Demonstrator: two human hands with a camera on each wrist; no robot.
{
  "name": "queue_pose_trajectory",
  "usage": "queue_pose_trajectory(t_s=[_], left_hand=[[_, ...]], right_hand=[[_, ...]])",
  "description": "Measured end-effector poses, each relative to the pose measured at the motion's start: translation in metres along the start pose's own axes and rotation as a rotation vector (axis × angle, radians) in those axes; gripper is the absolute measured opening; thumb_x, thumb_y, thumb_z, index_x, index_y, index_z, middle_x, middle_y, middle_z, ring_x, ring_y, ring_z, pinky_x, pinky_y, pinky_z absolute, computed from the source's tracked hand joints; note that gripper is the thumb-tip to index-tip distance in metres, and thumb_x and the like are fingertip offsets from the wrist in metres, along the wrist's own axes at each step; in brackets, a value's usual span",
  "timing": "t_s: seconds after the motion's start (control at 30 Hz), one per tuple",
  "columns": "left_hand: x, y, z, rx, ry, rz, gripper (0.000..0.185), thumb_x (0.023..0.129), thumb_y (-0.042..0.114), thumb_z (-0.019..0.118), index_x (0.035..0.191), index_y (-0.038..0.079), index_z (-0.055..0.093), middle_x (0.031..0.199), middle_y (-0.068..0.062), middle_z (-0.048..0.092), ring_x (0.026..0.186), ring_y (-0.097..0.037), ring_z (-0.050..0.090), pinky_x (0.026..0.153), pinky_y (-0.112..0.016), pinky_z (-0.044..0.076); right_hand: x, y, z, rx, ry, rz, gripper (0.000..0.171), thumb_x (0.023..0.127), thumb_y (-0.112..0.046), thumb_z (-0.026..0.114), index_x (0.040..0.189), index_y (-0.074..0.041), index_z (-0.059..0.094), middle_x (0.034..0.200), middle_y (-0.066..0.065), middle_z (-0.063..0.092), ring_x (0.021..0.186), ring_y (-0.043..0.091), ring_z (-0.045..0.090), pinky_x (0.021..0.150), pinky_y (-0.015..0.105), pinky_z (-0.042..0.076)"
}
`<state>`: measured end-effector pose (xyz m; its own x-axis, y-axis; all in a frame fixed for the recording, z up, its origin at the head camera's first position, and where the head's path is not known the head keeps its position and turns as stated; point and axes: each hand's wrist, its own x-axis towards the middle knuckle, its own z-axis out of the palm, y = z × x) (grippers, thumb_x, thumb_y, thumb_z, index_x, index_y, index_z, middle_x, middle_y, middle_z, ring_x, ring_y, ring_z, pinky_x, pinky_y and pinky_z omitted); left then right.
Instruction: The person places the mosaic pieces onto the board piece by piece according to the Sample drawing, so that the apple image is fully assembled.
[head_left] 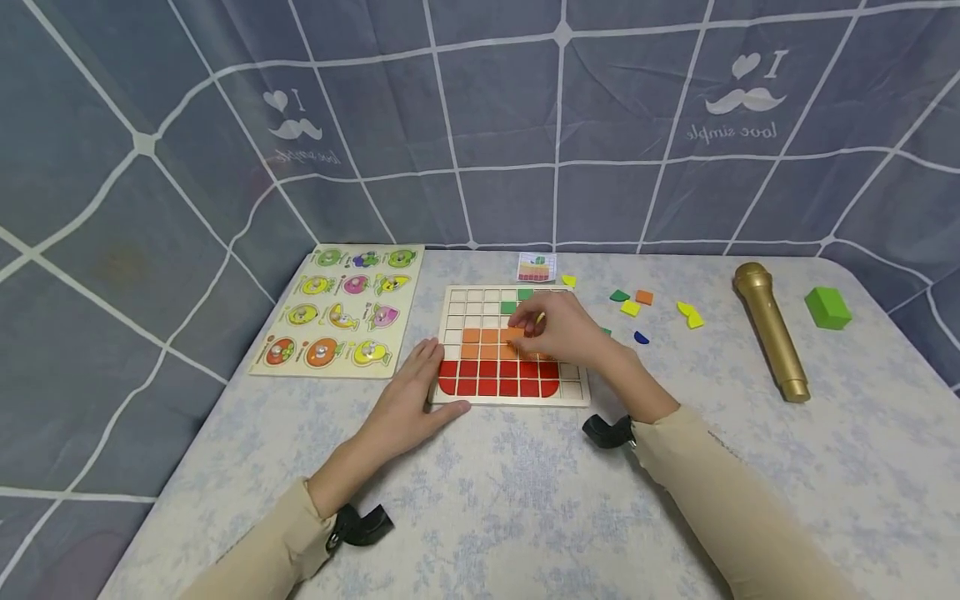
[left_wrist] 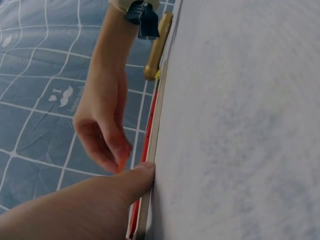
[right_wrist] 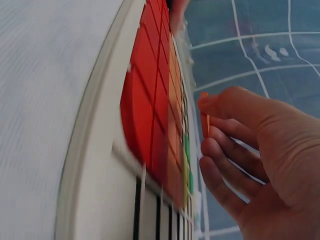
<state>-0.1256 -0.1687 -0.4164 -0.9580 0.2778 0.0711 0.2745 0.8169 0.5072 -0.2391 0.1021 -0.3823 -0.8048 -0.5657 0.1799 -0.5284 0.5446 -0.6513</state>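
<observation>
A wooden grid board (head_left: pixel 457 307) lies mid-table, its lower rows filled with red tiles (head_left: pixel 487 377) and orange tiles (head_left: pixel 480 343) above them, two green tiles (head_left: pixel 517 301) near the top. My right hand (head_left: pixel 558 329) hovers over the board and pinches a small orange tile (head_left: pixel 514 334) (right_wrist: pixel 204 120) between thumb and fingers. My left hand (head_left: pixel 408 400) rests flat on the table, thumb against the board's front left corner (left_wrist: pixel 147 172). The right hand (left_wrist: pixel 102 125) also shows in the left wrist view, above the board's edge.
A fruit peg puzzle (head_left: pixel 341 310) lies left of the board. Loose coloured tiles (head_left: pixel 637 304) are scattered to the right, with a gold microphone (head_left: pixel 772 329) and a green block (head_left: pixel 827 307) beyond. A pattern card (head_left: pixel 536 267) lies behind the board. A patterned cloth backs the table.
</observation>
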Motion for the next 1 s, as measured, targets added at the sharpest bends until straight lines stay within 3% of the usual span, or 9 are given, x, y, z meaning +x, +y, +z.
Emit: queue_pose_trajectory(t_s=[0.43,1.0], left_hand=[[0.000,0.001,-0.003,-0.006,-0.016,-0.001,0.099,0.095,0.045,0.078,0.163,-0.007,0.029,0.173,-0.023,0.023,0.163,-0.037,0.016,0.130,-0.056,0.024],[0.000,0.003,-0.005,0.006,-0.038,-0.005,0.099,0.095,0.046,0.077,0.163,-0.006,0.028,0.173,-0.023,0.022,0.163,-0.037,0.016,0.130,-0.054,0.023]], right_hand=[[0.044,-0.027,0.047,-0.003,-0.004,0.016,0.017,0.089,-0.014,0.085,0.103,-0.006,0.079,0.092,0.004,0.075,0.085,0.015,0.067,0.079,0.027,0.057],[0.054,-0.035,0.070,-0.028,0.028,-0.011,0.012,0.090,-0.015,0.085,0.101,-0.011,0.083,0.096,0.001,0.078,0.081,0.014,0.066,0.076,0.025,0.055]])
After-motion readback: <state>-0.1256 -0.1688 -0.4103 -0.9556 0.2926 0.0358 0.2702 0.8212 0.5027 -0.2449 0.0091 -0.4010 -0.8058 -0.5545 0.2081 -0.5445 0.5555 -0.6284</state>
